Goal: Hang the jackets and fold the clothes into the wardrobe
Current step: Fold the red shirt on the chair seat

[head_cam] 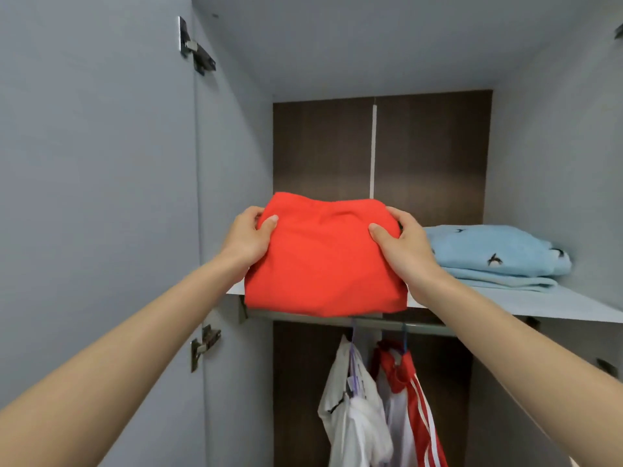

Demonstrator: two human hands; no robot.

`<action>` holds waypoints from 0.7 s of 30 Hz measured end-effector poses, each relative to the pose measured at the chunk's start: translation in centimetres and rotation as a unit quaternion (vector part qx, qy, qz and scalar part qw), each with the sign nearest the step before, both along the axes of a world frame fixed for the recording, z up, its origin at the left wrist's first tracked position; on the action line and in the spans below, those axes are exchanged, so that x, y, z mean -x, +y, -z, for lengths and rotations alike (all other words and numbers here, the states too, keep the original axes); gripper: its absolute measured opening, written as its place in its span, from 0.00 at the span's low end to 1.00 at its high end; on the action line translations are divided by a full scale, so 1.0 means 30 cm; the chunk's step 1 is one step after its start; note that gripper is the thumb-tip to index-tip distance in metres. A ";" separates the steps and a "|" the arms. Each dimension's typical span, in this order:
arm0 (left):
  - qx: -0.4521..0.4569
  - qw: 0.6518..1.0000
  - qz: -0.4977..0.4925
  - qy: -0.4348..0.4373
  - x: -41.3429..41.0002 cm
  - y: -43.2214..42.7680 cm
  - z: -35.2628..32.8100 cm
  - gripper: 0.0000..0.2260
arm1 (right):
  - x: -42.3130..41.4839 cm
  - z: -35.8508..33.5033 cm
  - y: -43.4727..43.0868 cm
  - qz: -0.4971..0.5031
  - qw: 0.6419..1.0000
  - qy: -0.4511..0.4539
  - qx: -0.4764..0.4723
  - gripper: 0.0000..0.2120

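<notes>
Upper hinge (pixel 198 48) and lower hinge (pixel 204 343) — both metal.

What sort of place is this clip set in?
Inside an open wardrobe, probably at home: a shelf with a folded blue garment, hung jackets on a rail below, and the left hand and right hand holding a folded red garment.

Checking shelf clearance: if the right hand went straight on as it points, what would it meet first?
Probably the brown back panel; the right hand, gripping the red garment, lies left of the blue pile.
</notes>
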State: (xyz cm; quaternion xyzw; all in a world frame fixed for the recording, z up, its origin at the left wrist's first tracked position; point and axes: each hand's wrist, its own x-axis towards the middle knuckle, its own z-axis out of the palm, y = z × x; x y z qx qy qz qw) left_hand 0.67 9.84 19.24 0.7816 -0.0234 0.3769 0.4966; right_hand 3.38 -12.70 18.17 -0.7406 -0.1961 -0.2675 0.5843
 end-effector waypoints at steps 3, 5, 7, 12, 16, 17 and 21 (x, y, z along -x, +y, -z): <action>-0.004 0.999 -0.052 -0.007 -0.147 0.103 -0.038 0.12 | -0.146 -0.044 0.105 -0.024 0.999 -0.005 0.023 0.25; -0.017 0.996 -0.087 -0.016 -0.243 0.161 -0.047 0.12 | -0.230 -0.061 0.170 -0.027 0.998 -0.011 0.047 0.26; -0.043 0.989 -0.140 -0.026 -0.358 0.219 -0.058 0.12 | -0.330 -0.068 0.244 -0.021 0.997 -0.010 0.073 0.27; -0.043 0.977 -0.209 0.001 -0.645 0.317 -0.125 0.13 | -0.562 -0.087 0.422 0.009 0.989 0.037 0.141 0.31; -0.089 0.970 -0.223 0.038 -0.826 0.393 -0.128 0.14 | -0.729 -0.101 0.521 0.011 0.988 0.082 0.133 0.31; -0.111 0.968 -0.222 0.048 -0.861 0.410 -0.111 0.15 | -0.762 -0.097 0.539 0.017 0.986 0.094 0.137 0.30; -0.327 0.885 -0.315 0.106 -0.958 0.440 -0.047 0.17 | -0.844 -0.064 0.592 0.072 0.943 0.058 0.320 0.29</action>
